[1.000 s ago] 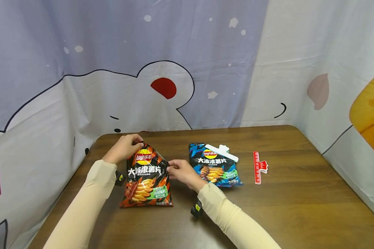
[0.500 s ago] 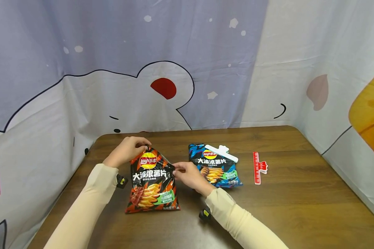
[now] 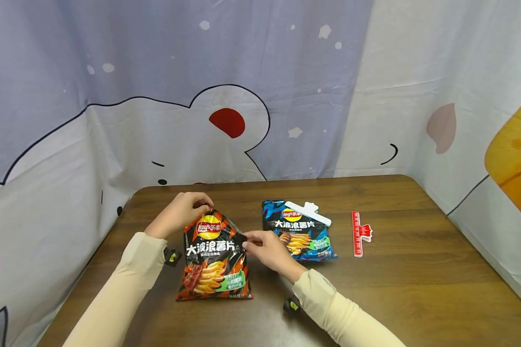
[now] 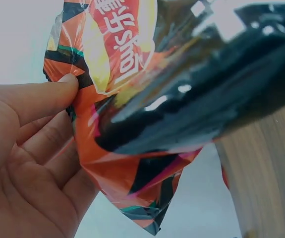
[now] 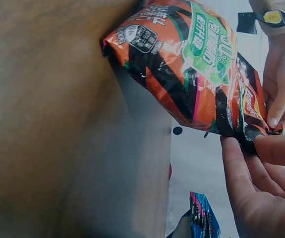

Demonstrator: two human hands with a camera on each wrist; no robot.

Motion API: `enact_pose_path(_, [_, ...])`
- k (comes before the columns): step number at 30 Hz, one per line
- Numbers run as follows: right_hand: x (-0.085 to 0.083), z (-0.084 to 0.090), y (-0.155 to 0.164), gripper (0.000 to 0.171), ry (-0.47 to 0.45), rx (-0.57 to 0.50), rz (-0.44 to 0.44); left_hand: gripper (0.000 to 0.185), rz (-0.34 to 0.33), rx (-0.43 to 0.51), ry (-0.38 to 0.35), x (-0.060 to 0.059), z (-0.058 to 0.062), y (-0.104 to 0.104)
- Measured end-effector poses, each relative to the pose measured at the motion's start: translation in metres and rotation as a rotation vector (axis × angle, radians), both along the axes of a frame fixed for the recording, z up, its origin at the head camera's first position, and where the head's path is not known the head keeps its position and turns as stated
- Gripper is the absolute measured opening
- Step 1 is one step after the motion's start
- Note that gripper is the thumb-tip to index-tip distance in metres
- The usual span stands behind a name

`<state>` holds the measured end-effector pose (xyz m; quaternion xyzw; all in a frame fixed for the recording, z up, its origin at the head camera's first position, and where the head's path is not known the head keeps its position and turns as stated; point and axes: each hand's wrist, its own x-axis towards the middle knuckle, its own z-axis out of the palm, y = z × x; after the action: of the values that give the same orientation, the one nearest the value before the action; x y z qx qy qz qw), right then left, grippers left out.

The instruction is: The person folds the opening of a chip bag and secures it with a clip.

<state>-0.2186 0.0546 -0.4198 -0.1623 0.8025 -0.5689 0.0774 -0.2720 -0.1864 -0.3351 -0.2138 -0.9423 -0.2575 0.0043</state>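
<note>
Orange chip bag (image 3: 214, 260) stands upright on bench (image 3: 417, 289), left of centre. R hand (image 3: 267, 248) pinches its right top corner; L hand (image 3: 182, 212) pinches left top corner, fingers curled on the foil. Further back toward the middle: blue chip bag (image 3: 299, 231) w/ white clip (image 3: 308, 213). Red clip (image 3: 360, 233) toward right edge.

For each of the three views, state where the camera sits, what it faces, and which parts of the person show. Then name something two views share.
Head: worn high, looking forward and down at the table; left hand, right hand and both sleeves show.
Left wrist: by that hand, facing the orange chip bag.
Right wrist: facing the bag along the tabletop; both hands show.
Shared: the orange bag appears in all three views.
</note>
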Motion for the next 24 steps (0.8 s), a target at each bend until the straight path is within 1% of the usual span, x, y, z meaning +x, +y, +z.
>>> enact_pose_path(2, [0.003, 0.000, 0.001, 0.030, 0.008, -0.001, -0.004, 0.014, -0.007, 0.002, 0.006, 0.001, 0.001, 0.002])
enact_pose_path(10, [0.009, -0.002, 0.007, 0.030, 0.017, -0.070, 0.002, 0.014, -0.029, 0.018, 0.017, 0.007, 0.003, 0.010])
enact_pose_path(17, [0.012, -0.002, 0.016, 0.029, 0.029, -0.052, 0.006, 0.015, -0.045, 0.014, -0.001, 0.010, 0.003, 0.016])
enact_pose_path(20, [0.012, -0.001, 0.020, 0.030, 0.039, -0.052, 0.013, 0.015, -0.057, 0.011, 0.007, 0.012, 0.004, 0.018])
enact_pose_path(24, [0.012, -0.002, 0.026, 0.029, 0.077, -0.023, 0.007, 0.015, -0.076, 0.016, 0.019, 0.013, 0.005, 0.022])
